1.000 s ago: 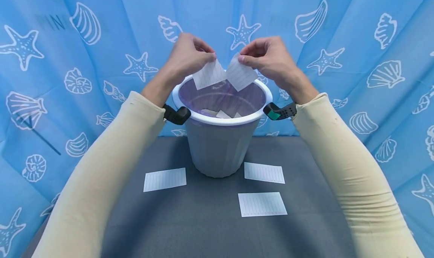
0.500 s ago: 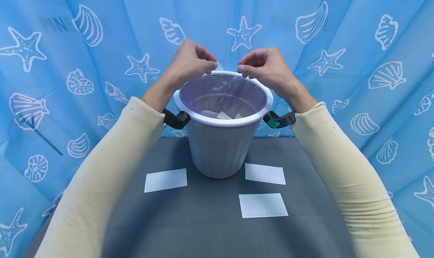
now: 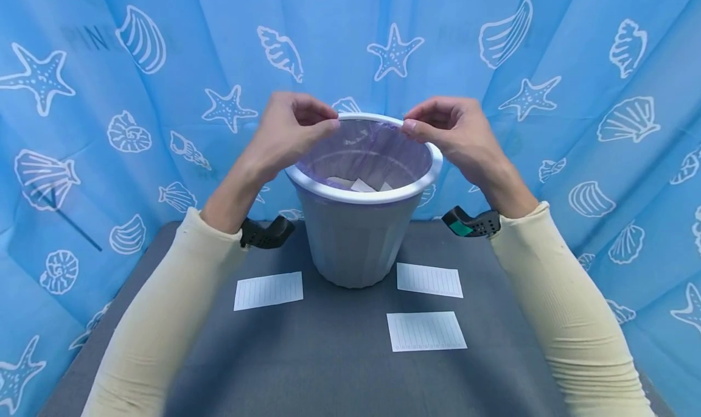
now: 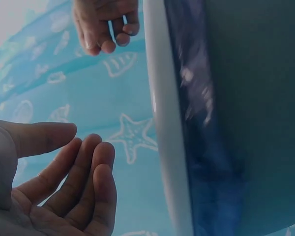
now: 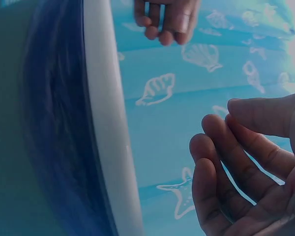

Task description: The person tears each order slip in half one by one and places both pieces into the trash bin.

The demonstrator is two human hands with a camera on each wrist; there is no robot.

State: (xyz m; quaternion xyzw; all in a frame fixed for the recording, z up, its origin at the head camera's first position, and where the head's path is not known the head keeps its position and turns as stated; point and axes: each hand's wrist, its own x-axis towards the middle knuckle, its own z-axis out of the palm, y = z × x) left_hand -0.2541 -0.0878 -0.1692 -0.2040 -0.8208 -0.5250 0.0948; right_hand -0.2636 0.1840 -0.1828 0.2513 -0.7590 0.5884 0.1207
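Note:
My left hand [image 3: 292, 128] is held over the left side of a grey waste bin [image 3: 356, 240], its fingers loosely bent and nothing between them. Over the right side of the bin, my right hand [image 3: 451, 125] is likewise empty, thumb near the fingertips. Both wrist views show bare fingers beside the bin's white rim [image 4: 160, 98]. A purple bin liner [image 3: 367, 146] lines the inside, and a few pieces of white paper [image 3: 361, 185] lie within.
One lined paper slip [image 3: 268, 291] lies on the dark grey table [image 3: 328, 368] left of the bin. To the right lie an upper slip [image 3: 429, 280] and a lower slip [image 3: 427, 332]. A blue seashell-patterned curtain [image 3: 181, 52] hangs behind.
A second ago each hand pinched a piece of lined paper above the bin; both have let go and the pieces are out of the hands. The hands have since moved apart and lower.

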